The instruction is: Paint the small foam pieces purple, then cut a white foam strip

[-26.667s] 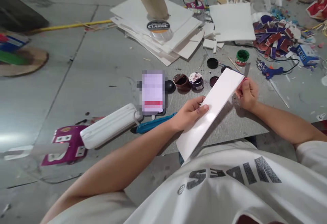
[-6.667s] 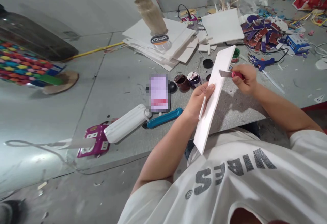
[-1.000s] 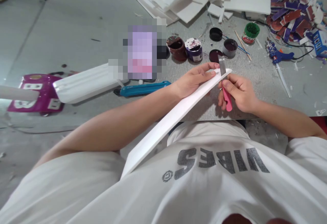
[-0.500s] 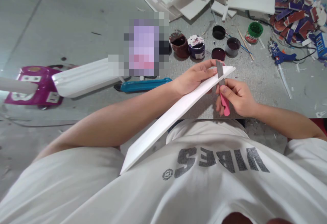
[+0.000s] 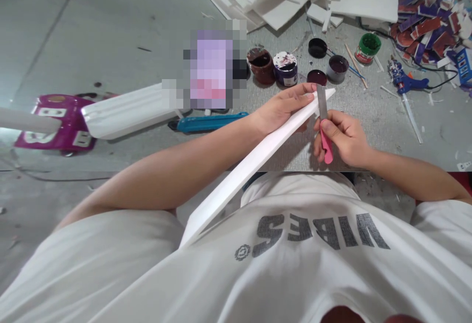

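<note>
From my end, I saw the left hand [image 5: 276, 111] pinching the white strip [image 5: 254, 158] close to its far right end; the strip slanted down toward the shirt [image 5: 302, 278] at near left. The right hand [image 5: 348, 136] had its fingers wrapped round the pink knife [image 5: 327, 148], the blade [image 5: 322, 104] crossing the strip just beside the left fingertips [image 5: 312, 87]. I reckoned a slipping blade could nick them, and too hard a push could snap the narrow tip [image 5: 330, 93].

Strip [image 5: 254, 163] white; knife handle [image 5: 328, 155] pink; screen [image 5: 212, 65] perhaps lilac.
</note>
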A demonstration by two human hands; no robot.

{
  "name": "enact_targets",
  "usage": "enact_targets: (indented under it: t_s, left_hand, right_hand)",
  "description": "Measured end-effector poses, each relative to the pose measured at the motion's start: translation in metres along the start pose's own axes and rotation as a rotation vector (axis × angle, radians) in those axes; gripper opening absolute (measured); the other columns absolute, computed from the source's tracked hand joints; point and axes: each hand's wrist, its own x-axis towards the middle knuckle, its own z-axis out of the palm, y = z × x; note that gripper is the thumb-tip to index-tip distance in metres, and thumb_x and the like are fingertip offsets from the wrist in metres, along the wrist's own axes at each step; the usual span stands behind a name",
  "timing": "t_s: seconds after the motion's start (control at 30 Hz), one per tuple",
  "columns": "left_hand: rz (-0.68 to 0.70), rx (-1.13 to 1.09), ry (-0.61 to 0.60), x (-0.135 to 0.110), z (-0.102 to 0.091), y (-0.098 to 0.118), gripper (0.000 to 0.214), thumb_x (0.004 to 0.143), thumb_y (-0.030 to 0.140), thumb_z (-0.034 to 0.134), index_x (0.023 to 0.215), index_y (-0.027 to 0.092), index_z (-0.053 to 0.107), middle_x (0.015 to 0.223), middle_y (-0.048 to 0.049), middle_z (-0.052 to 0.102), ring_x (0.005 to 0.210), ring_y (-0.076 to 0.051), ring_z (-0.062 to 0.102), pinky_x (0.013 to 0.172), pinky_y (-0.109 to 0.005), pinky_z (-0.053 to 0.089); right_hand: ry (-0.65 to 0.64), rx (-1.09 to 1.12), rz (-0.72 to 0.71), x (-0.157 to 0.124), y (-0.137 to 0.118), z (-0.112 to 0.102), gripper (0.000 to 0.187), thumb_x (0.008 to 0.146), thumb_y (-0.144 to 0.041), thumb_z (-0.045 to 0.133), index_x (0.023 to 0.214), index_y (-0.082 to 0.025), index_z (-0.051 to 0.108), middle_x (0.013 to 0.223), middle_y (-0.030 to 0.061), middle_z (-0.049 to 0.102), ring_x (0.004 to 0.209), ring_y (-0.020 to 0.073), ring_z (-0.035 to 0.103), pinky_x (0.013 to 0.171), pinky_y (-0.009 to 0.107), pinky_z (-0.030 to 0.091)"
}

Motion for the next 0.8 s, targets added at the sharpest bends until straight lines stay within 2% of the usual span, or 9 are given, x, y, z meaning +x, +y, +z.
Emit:
enact_targets:
  t_s: [0.17,0.33,0.5,0.67,0.73,0.8]
  left_hand:
    - [0.008,-0.023,-0.038,0.0,0.001,-0.003,0.037,0.096,0.036,0.09,0.12,0.022,0.066,0.079,0.002,0.072,0.061,-0.014,0.069,0.056,-0.024,0.05]
    - [0.022,-0.038,0.051,0.003,0.001,-0.001,0.029,0.098,0.027,0.083,0.122,0.02,0.069,0.073,0.0054,0.065,0.051,-0.011,0.06,0.049,-0.023,0.043]
    - [0.032,-0.05,0.1,0.009,0.001,-0.002,0.025,0.098,0.024,0.082,0.119,0.019,0.069,0.074,0.0048,0.065,0.048,-0.008,0.052,0.045,-0.021,0.035]
    - [-0.018,-0.015,0.05,0.006,-0.001,0.005,0.026,0.101,0.029,0.076,0.123,0.023,0.064,0.068,0.0078,0.062,0.042,-0.008,0.046,0.044,-0.022,0.034]
    - [-0.048,0.004,0.021,0.003,-0.003,0.01,0.032,0.095,0.025,0.075,0.125,0.023,0.064,0.067,0.0077,0.061,0.043,-0.01,0.048,0.044,-0.022,0.034]
    - [-0.058,0.016,0.02,0.001,-0.007,0.015,0.043,0.084,0.019,0.072,0.127,0.021,0.066,0.071,0.0052,0.065,0.047,-0.012,0.056,0.046,-0.023,0.039]
  right_hand:
    - [0.009,0.005,-0.026,0.004,0.001,-0.001,0.055,0.102,-0.079,0.074,0.103,-0.027,0.058,0.071,-0.0009,0.08,0.052,0.0165,0.073,0.049,0.027,0.055]
    - [-0.133,0.014,0.046,-0.002,0.002,0.006,0.045,0.108,-0.069,0.071,0.105,-0.025,0.059,0.072,-0.0003,0.08,0.056,0.0165,0.077,0.051,0.025,0.058]
    - [-0.27,0.0,0.122,-0.006,0.005,0.008,0.043,0.108,-0.064,0.073,0.106,-0.023,0.061,0.074,0.0007,0.082,0.055,0.016,0.077,0.048,0.023,0.056]
    - [-0.457,0.007,0.187,-0.007,0.0,0.003,0.04,0.106,-0.057,0.078,0.1,-0.021,0.064,0.069,-0.0015,0.078,0.048,0.0117,0.067,0.043,0.02,0.048]
    - [-0.51,0.009,0.179,-0.006,-0.002,0.0,0.041,0.107,-0.059,0.075,0.098,-0.02,0.064,0.065,-0.0033,0.073,0.045,0.0098,0.059,0.042,0.02,0.043]
    - [-0.471,0.027,0.118,-0.005,-0.001,-0.004,0.044,0.109,-0.062,0.071,0.097,-0.02,0.064,0.061,-0.0047,0.069,0.044,0.0085,0.054,0.042,0.019,0.039]
